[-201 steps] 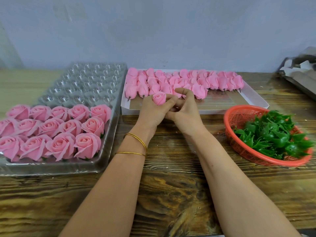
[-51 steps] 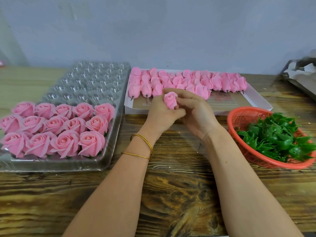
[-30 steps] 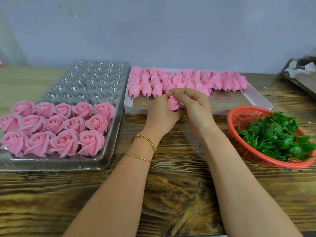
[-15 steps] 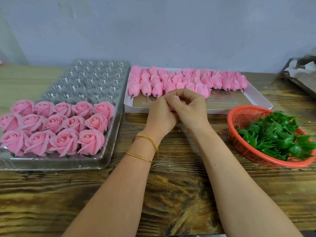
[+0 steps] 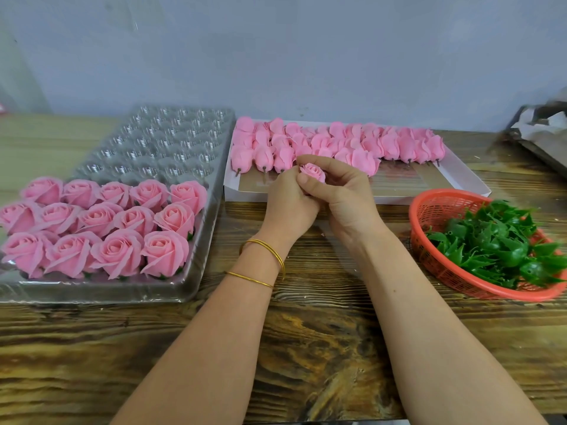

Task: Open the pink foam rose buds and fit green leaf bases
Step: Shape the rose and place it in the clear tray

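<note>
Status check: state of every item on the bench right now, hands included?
held bud: partly opened, in both hands, no leaf base visible.
left hand: grips held bud.
right hand: pinches held bud.
clear tray: near cells filled, far cells empty.
finished roses: open, seated in clear tray.
white box: open, far side stocked.
closed buds: unopened, lying in white box.
orange basket: upright, partly full.
leaf bases: loose in orange basket.

Bright even light, soft shadows; wide-angle bowing, slight blur at edges.
</note>
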`<state>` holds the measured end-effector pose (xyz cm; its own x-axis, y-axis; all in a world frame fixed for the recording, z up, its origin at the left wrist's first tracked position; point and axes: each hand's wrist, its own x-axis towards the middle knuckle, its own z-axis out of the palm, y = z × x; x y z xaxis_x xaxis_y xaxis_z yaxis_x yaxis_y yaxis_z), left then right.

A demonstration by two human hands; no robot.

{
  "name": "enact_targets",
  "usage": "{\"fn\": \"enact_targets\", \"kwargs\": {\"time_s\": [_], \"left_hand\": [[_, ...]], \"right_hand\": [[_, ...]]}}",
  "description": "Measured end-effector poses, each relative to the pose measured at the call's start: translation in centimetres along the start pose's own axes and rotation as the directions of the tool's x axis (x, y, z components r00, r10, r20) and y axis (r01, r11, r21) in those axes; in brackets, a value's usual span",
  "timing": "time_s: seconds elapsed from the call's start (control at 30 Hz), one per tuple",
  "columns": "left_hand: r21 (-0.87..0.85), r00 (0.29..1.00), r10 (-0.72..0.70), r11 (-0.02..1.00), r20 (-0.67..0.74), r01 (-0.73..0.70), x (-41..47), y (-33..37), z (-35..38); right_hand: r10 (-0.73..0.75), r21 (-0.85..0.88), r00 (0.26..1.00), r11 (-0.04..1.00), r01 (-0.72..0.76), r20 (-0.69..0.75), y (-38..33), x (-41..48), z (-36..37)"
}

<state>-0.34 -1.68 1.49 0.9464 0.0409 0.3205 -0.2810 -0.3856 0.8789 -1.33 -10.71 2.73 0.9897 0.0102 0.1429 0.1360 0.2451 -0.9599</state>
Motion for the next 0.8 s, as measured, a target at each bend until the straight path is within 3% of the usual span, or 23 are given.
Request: {"fn": "enact_targets", "kwargs": {"time_s": [0.33, 0.5, 0.7, 0.8], "left_hand": [[-0.014, 1.000, 0.029, 0.999, 0.001, -0.029, 0.2, -0.1, 0.1], [-0.068, 0.997, 0.045, 0.997, 0.059, -0.041, 0.1, 0.1, 0.0], [-0.060, 0.966, 0.101, 0.994, 0.238, -0.089, -0.4, 0.0, 0.2], [-0.071, 0.960, 0.124, 0.991, 0.250, -0.110, -0.3, 0.0, 0.3]], "right_hand": [[0.039, 0.033, 0.998, 0.999, -0.041, 0.053, -0.6, 0.0, -0.2], [0.024, 0.102, 1.000, 0.995, -0.023, -0.006, -1.2, 0.1, -0.3], [-0.080, -0.043, 0.993, 0.996, 0.076, -0.089, -1.4, 0.5, -0.8], [-0.137, -0.157, 0.987, 0.980, 0.122, -0.089, -1.1, 0.6, -0.7]]}}
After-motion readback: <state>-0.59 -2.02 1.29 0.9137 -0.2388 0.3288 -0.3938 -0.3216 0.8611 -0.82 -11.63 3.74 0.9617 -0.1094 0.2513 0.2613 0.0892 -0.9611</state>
